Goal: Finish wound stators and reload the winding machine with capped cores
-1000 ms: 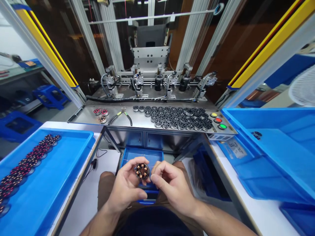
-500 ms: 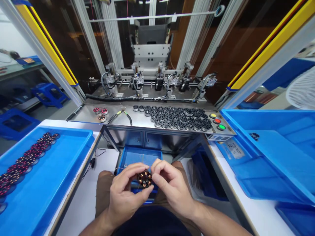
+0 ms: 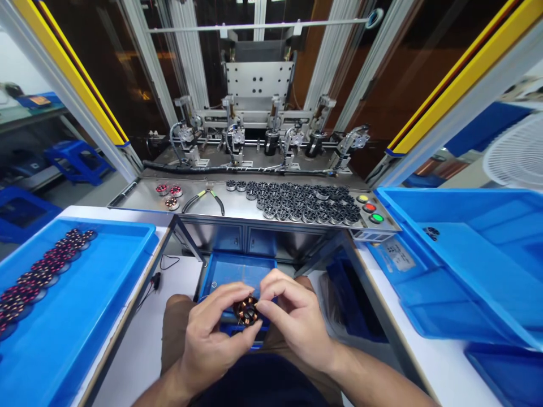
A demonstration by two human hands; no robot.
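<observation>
Above my lap, my left hand [image 3: 218, 330] grips a round copper-wound core [image 3: 247, 311] between thumb and fingers, its slotted face turned up. My right hand [image 3: 292, 319] is closed in a pinch at the core's right edge; whatever its fingertips hold is too small to make out. On the metal ledge [image 3: 203, 210] lie open pliers [image 3: 206, 196] with dark handles. Left of them sit a copper-wound core [image 3: 172, 203] and two with red parts [image 3: 168, 190]. Rows of black cores [image 3: 297, 200] cover the ledge's right half.
A blue tray [image 3: 123, 265] with wound cores stands at left, a blue bin [image 3: 479, 249] at right. Yellow, red and green buttons [image 3: 370, 208] edge the ledge. Behind is a machine [image 3: 258, 85]. Another blue tray [image 3: 237, 268] lies below, beyond my hands.
The view has shifted slightly. Both hands stay around the core, which has tilted a little, with the right fingertips still at its edge.
</observation>
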